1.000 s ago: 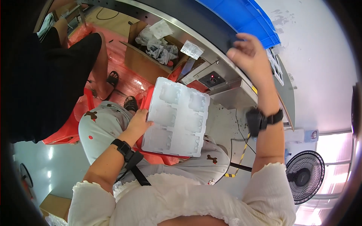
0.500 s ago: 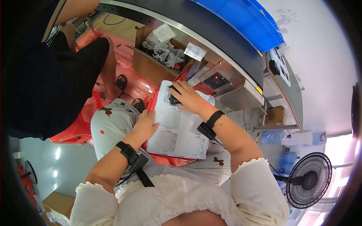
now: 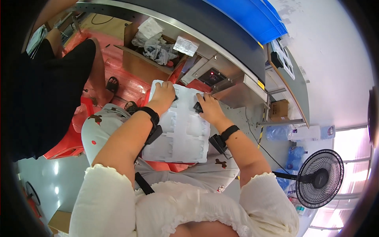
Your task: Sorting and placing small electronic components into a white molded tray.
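A white moulded plastic tray point(image 3: 176, 150) with several recessed compartments lies across my lap, over something red. At its far left compartment, my left hand point(image 3: 162, 95) has its fingers bent down over a small black part point(image 3: 176, 98). Most of that part is hidden beneath the hand. My right hand point(image 3: 211, 108) is at the far right compartment, its thumb and fingers closed on another black part point(image 3: 198, 107). That piece sits in or just above the compartment; I cannot tell which. The nearer compartments hold nothing that I can see.
Beyond the tray stand an open cardboard box point(image 3: 138, 65) of crumpled wrapping and a metal-framed machine with a dark belt point(image 3: 237, 47). A blue crate point(image 3: 252, 19) rests on it. Another person point(image 3: 51, 98) sits close at left. A black fan point(image 3: 319, 178) stands at right.
My left hand has gone from the tray's left edge to the far left compartment. My right hand has moved right from there to the far right compartment, where another black part now shows.
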{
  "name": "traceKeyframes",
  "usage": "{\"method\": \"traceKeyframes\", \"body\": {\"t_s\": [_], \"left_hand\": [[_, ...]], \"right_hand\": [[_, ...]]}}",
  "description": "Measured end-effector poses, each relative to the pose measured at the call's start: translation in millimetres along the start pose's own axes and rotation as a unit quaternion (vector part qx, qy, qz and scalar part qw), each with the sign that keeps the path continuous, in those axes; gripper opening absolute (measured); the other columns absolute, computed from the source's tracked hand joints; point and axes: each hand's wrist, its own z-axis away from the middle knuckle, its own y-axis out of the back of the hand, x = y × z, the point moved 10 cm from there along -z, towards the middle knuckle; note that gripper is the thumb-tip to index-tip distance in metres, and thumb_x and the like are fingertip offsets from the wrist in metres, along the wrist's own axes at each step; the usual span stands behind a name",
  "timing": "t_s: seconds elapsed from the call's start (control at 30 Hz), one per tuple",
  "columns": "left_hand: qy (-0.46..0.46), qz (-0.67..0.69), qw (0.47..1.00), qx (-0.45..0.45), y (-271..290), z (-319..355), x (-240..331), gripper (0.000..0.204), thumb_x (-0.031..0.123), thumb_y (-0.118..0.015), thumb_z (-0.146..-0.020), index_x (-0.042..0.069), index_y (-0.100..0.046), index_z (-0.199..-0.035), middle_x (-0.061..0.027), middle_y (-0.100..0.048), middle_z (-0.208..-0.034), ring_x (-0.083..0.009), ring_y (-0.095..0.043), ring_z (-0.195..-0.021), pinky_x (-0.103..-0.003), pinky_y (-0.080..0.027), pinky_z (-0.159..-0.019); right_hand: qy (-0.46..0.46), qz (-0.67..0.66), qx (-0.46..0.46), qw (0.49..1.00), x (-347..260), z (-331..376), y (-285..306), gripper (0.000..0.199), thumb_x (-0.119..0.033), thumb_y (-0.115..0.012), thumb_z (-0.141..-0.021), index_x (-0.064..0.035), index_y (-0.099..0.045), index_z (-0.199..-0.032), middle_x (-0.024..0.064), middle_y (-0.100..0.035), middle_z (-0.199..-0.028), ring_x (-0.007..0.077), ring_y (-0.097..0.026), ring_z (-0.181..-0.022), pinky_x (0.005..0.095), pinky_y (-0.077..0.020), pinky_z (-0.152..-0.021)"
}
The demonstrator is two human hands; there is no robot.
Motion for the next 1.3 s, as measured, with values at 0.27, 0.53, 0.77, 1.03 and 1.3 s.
{"method": "traceKeyframes", "body": {"t_s": [0.27, 0.53, 0.77, 1.03, 1.3], "left_hand": [[-0.188, 0.198, 0.962, -0.031, 10.2, 14.1, 18.8, 0.04, -0.002, -0.059, -0.068, 0.0, -0.056, -0.108, -0.0154, -0.049, -0.118, -0.0326, -0.048, -0.112, -0.04, -0.041, -0.093], [-0.15, 0.194, 0.964, 0.102, 2.9, 42.1, 4.6, 0.036, -0.003, -0.054, -0.071, 0.001, -0.056, -0.107, -0.0167, -0.048, -0.12, -0.0307, -0.047, -0.113, -0.042, -0.038, -0.096], [-0.064, 0.286, 0.945, 0.142, 22.7, 110.2, -18.3, 0.037, 0.002, -0.056, -0.073, 0.001, -0.055, -0.11, -0.0209, -0.045, -0.126, -0.0367, -0.045, -0.115, -0.044, -0.036, -0.097], [-0.14, 0.296, 0.94, 0.1, 30.4, 142.2, 18.5, 0.046, 0.015, -0.065, -0.074, 0.002, -0.053, -0.117, -0.0198, -0.042, -0.131, -0.034, -0.04, -0.121, -0.046, -0.033, -0.099], [-0.127, 0.152, 0.979, 0.041, -0.2, 137.6, 38.5, 0.039, 0.012, -0.048, -0.085, 0.006, -0.051, -0.123, -0.015, -0.036, -0.138, -0.0275, -0.035, -0.129, -0.052, -0.027, -0.103]], "right_hand": [[0.162, -0.009, 0.026, 0.986, -20.1, 9.9, 7.1, 0.078, -0.001, -0.069, -0.061, -0.0117, -0.038, -0.132, 0.0148, -0.046, -0.121, 0.0316, -0.045, -0.113, 0.0453, -0.0365, -0.096], [0.107, -0.063, 0.049, 0.991, -14.0, 9.6, 18.2, 0.088, -0.001, -0.073, -0.058, -0.0125, -0.034, -0.136, 0.0182, -0.042, -0.129, 0.0345, -0.042, -0.119, 0.0426, -0.0346, -0.101], [0.224, -0.173, 0.058, 0.957, -114.2, 41.1, 1.5, 0.072, 0.004, -0.057, -0.067, -0.0108, -0.038, -0.134, 0.019, -0.041, -0.132, 0.0364, -0.036, -0.126, 0.0494, -0.0312, -0.103], [0.09, -0.123, 0.096, 0.984, -83.9, 35.3, 8.3, 0.06, -0.01, -0.064, -0.074, -0.0112, -0.043, -0.13, 0.0165, -0.036, -0.139, 0.0323, -0.03, -0.132, 0.052, -0.0254, -0.105], [-0.019, -0.052, 0.066, 0.996, 15.8, 26.7, -29.2, 0.05, -0.013, -0.056, -0.081, -0.0098, -0.044, -0.13, 0.0167, -0.046, -0.129, 0.0308, -0.048, -0.115, 0.0372, -0.0403, -0.094]]}}
